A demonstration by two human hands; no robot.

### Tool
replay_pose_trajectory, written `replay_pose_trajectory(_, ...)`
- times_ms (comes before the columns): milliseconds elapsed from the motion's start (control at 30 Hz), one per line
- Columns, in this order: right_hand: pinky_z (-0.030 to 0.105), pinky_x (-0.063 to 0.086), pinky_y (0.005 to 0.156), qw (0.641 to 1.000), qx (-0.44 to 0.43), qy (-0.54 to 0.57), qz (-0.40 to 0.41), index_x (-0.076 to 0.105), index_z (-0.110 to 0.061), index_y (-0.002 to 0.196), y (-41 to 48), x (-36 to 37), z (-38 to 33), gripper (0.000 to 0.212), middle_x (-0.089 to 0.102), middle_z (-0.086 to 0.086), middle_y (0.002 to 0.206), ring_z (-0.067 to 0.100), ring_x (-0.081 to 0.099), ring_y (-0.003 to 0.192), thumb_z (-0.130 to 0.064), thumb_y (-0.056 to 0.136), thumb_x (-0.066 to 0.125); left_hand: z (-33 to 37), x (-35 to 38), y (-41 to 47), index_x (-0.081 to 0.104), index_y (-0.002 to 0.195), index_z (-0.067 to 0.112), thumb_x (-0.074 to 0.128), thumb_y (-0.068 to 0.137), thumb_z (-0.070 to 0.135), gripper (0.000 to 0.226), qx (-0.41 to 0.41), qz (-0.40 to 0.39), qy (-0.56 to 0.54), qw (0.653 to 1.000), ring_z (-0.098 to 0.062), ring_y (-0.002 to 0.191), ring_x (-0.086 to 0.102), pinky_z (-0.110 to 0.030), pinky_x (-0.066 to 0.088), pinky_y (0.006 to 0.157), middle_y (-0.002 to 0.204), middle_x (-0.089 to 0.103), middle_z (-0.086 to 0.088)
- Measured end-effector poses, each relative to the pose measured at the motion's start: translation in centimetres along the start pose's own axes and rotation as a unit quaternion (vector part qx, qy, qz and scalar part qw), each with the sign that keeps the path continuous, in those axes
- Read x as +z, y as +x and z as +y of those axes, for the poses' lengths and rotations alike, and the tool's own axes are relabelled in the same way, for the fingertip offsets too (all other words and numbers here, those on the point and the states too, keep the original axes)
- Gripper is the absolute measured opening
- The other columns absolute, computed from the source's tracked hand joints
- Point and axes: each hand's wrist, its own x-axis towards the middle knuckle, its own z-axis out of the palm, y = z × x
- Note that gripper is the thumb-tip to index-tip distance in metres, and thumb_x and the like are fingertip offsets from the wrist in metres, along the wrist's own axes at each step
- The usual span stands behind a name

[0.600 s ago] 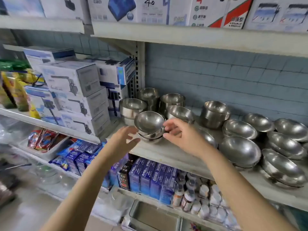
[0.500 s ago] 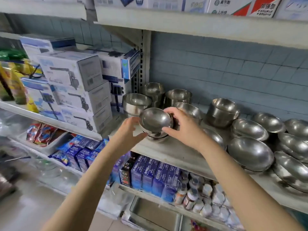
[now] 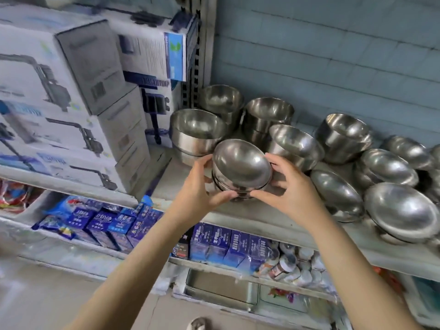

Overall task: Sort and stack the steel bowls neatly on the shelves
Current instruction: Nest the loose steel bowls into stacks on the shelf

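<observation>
A small stack of nested steel bowls [image 3: 240, 166] sits near the front of the white shelf [image 3: 266, 216], tilted toward me. My left hand [image 3: 198, 189] grips its left side and my right hand [image 3: 289, 189] grips its right side. Behind it stand deeper steel bowls in stacks: one at the left [image 3: 196, 131], two at the back [image 3: 222, 100] [image 3: 267, 114], a tilted one [image 3: 295, 145] and a single deep one [image 3: 344, 136]. Wide shallow bowls [image 3: 400, 209] lie in loose overlapping piles to the right.
White product boxes [image 3: 71, 96] are piled on the shelf to the left, beside a slotted metal upright [image 3: 195, 67]. The lower shelf holds blue cartons [image 3: 221, 244] and small bottles [image 3: 295, 265]. A tiled wall closes the back.
My left hand has closed on the left side of the bowl stack, and my right hand has wrapped around its right side. The view has come closer to the shelf.
</observation>
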Motion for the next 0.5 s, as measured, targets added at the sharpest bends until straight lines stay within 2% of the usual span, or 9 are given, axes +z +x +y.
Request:
replay_pose_trajectory(67,0.034,0.048,0.105,1.000,0.017,-0.005,-0.021,0.036,-0.039,0.146,0.0,-0.1,-0.3,0.089,0.044,-0.017,0.144,0.008,0.048,0.131,-0.045,0.071,0.083,-0.3,0.2,0.1,0.029,0.147,0.017,0.081,0.061,0.057,0.109,0.002,-0.001,0.004,1.000,-0.016,0.117,0.050,-0.032,0.047,0.098,0.136,0.041,0.009)
replay_pose_trajectory(100,0.038,0.044,0.109,0.999,0.028,-0.019,-0.037,0.031,-0.040,0.150,0.2,0.0,-0.7,0.097,0.041,-0.015,0.148,0.009,0.044,0.135,-0.052,0.069,0.082,-0.3,0.3,0.1,0.031,0.148,0.015,0.084,0.062,0.052,0.107,0.005,-0.001,0.004,1.000,-0.016,0.119,0.048,-0.028,0.046,0.100,0.135,0.039,0.009)
replay_pose_trajectory(200,0.041,0.028,0.118,0.991,0.068,-0.082,-0.078,0.015,-0.041,0.155,1.0,0.2,-2.0,0.118,0.028,-0.012,0.158,0.014,0.026,0.144,-0.074,0.058,0.072,-0.3,0.4,0.3,0.035,0.148,0.013,0.085,0.068,0.041,0.098,0.025,-0.004,-0.014,1.000,-0.012,0.123,0.044,-0.003,0.036,0.096,0.137,0.039,0.006)
replay_pose_trajectory(267,0.039,0.029,0.116,0.989,0.071,-0.109,-0.073,0.017,-0.038,0.155,1.5,0.3,-2.4,0.119,0.033,-0.010,0.157,0.016,0.028,0.142,-0.075,0.057,0.074,-0.4,0.1,0.5,0.032,0.151,0.015,0.084,0.069,0.042,0.100,0.022,-0.010,-0.029,0.999,-0.012,0.126,0.044,-0.006,0.037,0.098,0.144,0.039,0.002)
replay_pose_trajectory(367,0.034,0.034,0.112,0.991,0.071,-0.087,-0.069,0.028,-0.040,0.151,1.7,0.5,-2.4,0.107,0.044,-0.010,0.149,0.012,0.037,0.138,-0.067,0.061,0.079,-0.6,-0.2,0.6,0.028,0.153,0.019,0.085,0.071,0.037,0.101,0.015,-0.021,-0.041,0.999,-0.013,0.131,0.043,-0.021,0.040,0.108,0.146,0.040,0.002)
replay_pose_trajectory(500,0.027,0.034,0.108,0.994,0.004,-0.080,-0.076,0.055,-0.036,0.134,1.9,0.5,-3.1,0.070,0.053,-0.021,0.127,0.004,0.044,0.126,-0.050,0.071,0.081,-1.0,-0.3,0.8,0.029,0.152,0.022,0.086,0.072,0.032,0.100,0.019,-0.030,-0.047,0.998,-0.013,0.132,0.046,-0.026,0.040,0.110,0.146,0.041,0.004)
